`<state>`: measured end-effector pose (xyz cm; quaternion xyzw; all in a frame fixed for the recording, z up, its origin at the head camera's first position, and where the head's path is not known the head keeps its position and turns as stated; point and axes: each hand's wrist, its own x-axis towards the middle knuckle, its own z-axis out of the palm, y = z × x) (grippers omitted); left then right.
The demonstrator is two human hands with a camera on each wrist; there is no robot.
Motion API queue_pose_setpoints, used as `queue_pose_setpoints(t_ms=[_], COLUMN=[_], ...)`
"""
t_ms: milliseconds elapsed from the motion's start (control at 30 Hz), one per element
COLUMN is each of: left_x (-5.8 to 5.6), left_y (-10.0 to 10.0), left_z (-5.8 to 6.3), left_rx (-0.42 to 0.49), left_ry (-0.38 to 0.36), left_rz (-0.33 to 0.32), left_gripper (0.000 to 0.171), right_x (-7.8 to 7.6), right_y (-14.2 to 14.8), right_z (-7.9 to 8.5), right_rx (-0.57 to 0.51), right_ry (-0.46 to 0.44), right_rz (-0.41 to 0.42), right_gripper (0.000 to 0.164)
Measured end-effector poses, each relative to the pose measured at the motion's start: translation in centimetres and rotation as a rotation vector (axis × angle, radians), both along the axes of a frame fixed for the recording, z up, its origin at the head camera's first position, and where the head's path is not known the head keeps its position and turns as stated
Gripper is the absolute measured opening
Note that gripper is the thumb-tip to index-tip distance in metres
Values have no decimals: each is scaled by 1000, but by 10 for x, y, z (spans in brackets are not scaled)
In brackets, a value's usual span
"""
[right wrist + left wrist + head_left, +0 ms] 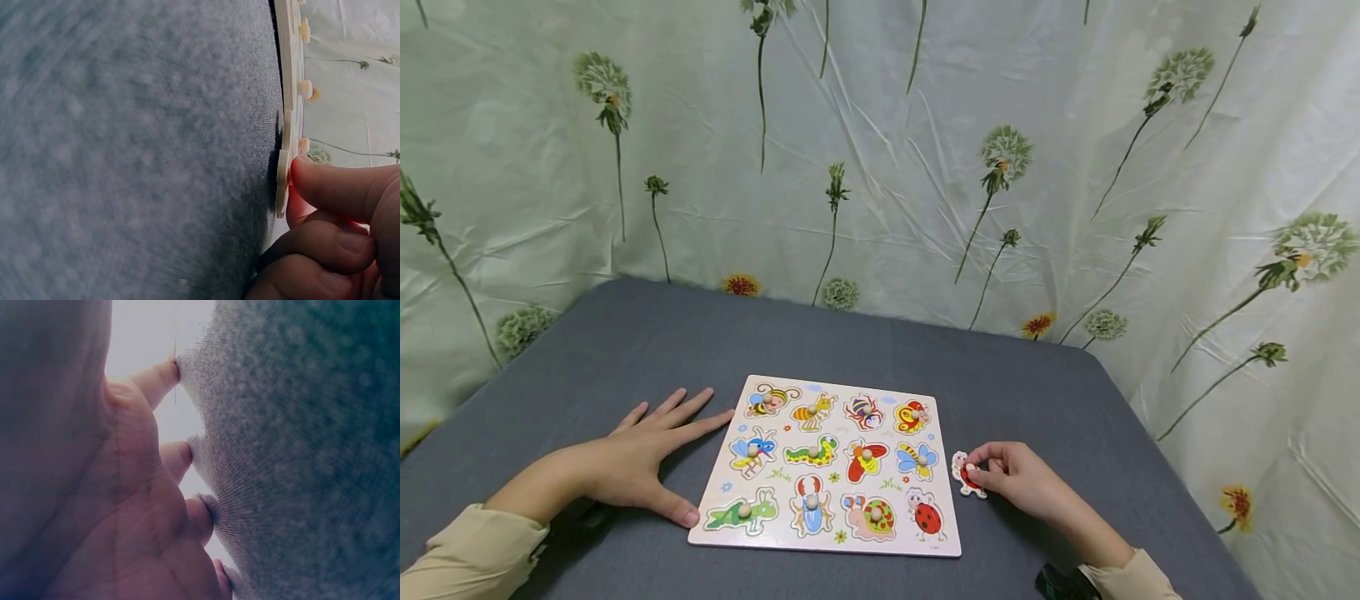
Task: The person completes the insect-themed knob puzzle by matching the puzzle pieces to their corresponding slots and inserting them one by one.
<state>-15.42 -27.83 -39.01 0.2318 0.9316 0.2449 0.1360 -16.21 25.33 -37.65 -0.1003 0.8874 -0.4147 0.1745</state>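
Observation:
A wooden peg puzzle board [842,483] with insect pictures lies on the grey cloth. Just off its right edge, my right hand [1018,477] pinches a ladybug puzzle piece [961,475] by its knob between thumb and fingers. The right wrist view shows that piece [282,184] edge-on, close over the cloth beside the board's edge [287,69]. The ladybug picture at the board's lower right has no knob on it. My left hand [647,454] is spread flat, index finger and thumb at the board's left edge; its palm [125,506] fills much of the left wrist view.
Other knobbed pieces sit in the board, among them a caterpillar [812,452], a spider [865,412] and a snail [871,517]. A grey cloth-covered table [850,342] lies beneath. Behind it hangs a pale curtain [880,150] with dandelion prints.

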Motion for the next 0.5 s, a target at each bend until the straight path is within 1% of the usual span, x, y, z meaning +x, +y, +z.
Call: queue_pose_setpoints(t_ms=[200, 500], left_x=[-1, 0], left_y=[1, -2], left_z=[-1, -2], left_rx=[8, 16], left_ry=[-8, -8], left_rz=[-4, -4], left_gripper=[121, 120], right_x=[1, 6], right_y=[0, -5], right_z=[3, 11], right_rx=[5, -29], right_ry=[-1, -6], right_rz=[1, 72], right_gripper=[27, 29])
